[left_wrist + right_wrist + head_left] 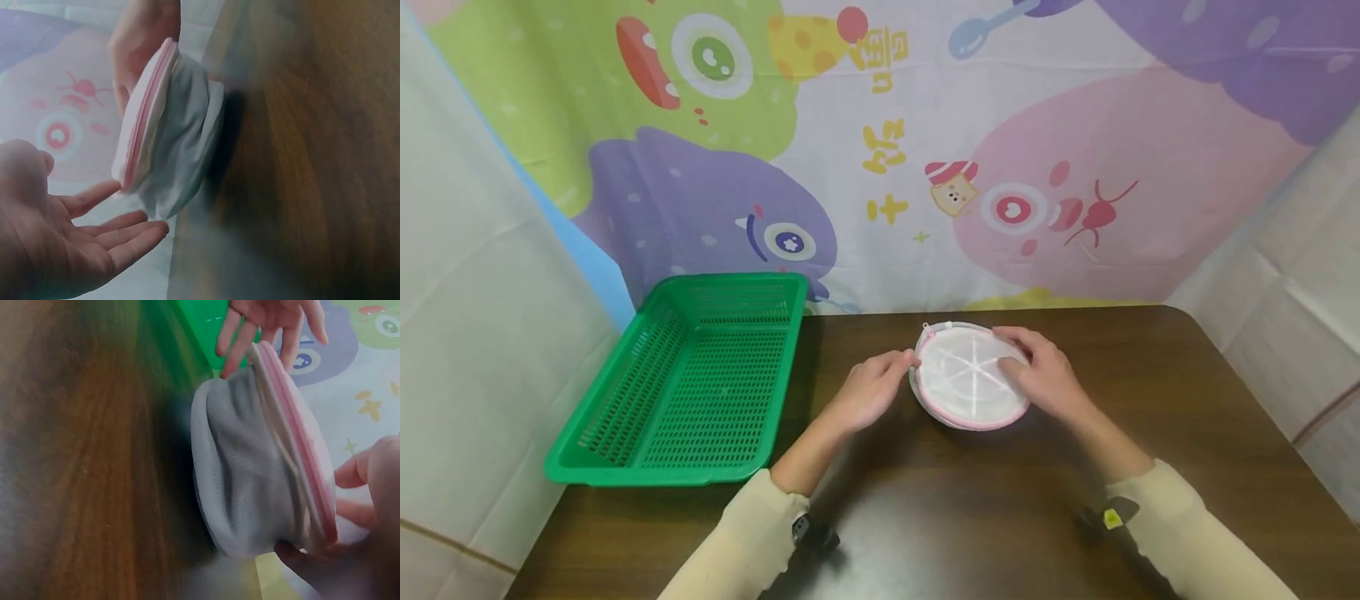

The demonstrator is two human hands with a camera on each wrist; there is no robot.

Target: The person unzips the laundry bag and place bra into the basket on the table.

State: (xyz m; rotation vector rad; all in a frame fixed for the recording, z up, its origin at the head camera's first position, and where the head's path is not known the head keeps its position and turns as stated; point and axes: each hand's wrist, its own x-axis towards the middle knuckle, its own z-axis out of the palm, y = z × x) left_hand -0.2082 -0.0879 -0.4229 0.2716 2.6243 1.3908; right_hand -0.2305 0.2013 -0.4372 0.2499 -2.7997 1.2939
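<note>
A round white mesh laundry bag (973,379) with a pink zipper round its rim lies on the brown table. In the wrist views its soft grey mesh side (184,134) shows below the zipper, slightly creased. My right hand (1047,373) holds the bag at its right edge, the thumb over the top and the fingers at the far rim. On the opposite side, my left hand (871,390) has its fingers extended, with the tips at the bag's left edge beside the zipper pull (927,331). The left palm (56,237) faces the bag and grasps nothing.
A green plastic basket (778,379) with slotted sides stands at the table's left. Behind the table (970,517) hangs a cloth with cartoon monsters (880,250). Pale panels flank both sides.
</note>
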